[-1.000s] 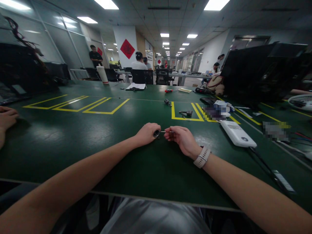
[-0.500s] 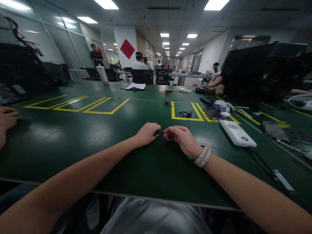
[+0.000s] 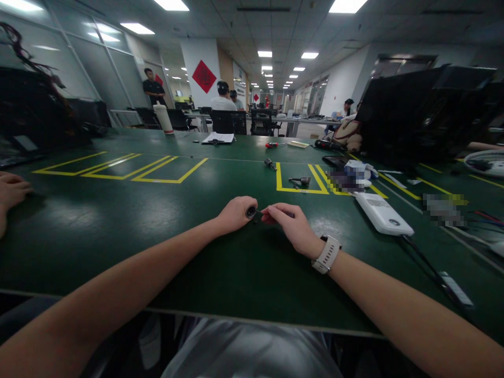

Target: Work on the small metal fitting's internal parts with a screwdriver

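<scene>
My left hand (image 3: 235, 215) is closed around a dark cylindrical part (image 3: 251, 211), its round open end facing me and to the right. In a pinch, my right hand (image 3: 289, 223) holds a thin tool (image 3: 290, 214) whose dark end shows behind the fingers. The tool's slim tip points left at the open end of the part; whether they touch I cannot tell. A tiny dark piece (image 3: 255, 221) lies on the table just below. Beyond my hands are two similar dark metal parts, one with a thin shaft (image 3: 301, 180) inside a yellow outline and another (image 3: 270, 164) left of it.
The green table (image 3: 118, 236) carries yellow tape outlines. On the right lie a white device (image 3: 384, 215) with a black cable, and blurred items. Farther back are a red screwdriver (image 3: 271, 145), a clipboard (image 3: 218, 138) and a white cup (image 3: 163, 118). Another person's hand (image 3: 13, 189) rests at far left.
My right hand has turned slightly and moved a little left, bringing the tool's tip nearer the part. The tool's dark end now shows. My left hand holds the part much as before.
</scene>
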A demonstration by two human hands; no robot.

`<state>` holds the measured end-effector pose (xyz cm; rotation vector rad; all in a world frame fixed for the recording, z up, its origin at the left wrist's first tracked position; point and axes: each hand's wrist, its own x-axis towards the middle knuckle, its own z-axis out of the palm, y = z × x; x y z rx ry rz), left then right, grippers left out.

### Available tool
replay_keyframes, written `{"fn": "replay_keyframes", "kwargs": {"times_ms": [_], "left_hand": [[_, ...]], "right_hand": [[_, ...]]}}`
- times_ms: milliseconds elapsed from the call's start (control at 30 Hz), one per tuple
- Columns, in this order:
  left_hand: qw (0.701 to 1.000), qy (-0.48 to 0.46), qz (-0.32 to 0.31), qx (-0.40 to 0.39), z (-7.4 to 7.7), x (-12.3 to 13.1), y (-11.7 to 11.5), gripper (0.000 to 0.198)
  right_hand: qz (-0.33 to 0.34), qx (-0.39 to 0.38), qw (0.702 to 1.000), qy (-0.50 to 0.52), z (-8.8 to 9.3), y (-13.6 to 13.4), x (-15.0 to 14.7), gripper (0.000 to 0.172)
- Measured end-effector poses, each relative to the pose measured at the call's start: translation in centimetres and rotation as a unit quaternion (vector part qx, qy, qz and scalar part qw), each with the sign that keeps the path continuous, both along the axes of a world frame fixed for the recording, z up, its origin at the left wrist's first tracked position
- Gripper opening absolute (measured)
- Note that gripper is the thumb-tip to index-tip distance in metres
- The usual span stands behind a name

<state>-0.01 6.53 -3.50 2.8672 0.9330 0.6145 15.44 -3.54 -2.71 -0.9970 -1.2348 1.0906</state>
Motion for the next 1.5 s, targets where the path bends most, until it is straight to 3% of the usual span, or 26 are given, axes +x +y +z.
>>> {"fn": "replay_keyframes", "kwargs": {"times_ms": [67,267,567,1200,1500], "left_hand": [[1.000,0.004,-0.008,0.007,0.0,0.0,0.0,0.005],[0.999,0.013,-0.027,0.019,0.0,-0.1,0.0,0.005],[1.000,0.016,-0.015,0.011,0.1,-0.2,-0.1,0.005],[1.000,0.017,0.003,0.021,0.1,-0.2,-0.1,0.005],[1.000,0.006,0.026,-0.002,0.2,-0.2,-0.3,0.004]], "right_hand": [[0.003,0.007,1.000,-0.016,0.0,0.0,0.0,0.021],[0.059,-0.091,0.989,0.102,-0.4,1.0,1.1,0.020],[0.069,-0.108,0.985,0.116,-0.6,1.5,1.7,0.020],[0.025,-0.064,0.997,0.027,0.0,0.9,2.0,0.021],[0.003,-0.023,0.999,0.035,0.2,0.2,1.1,0.018]]}}
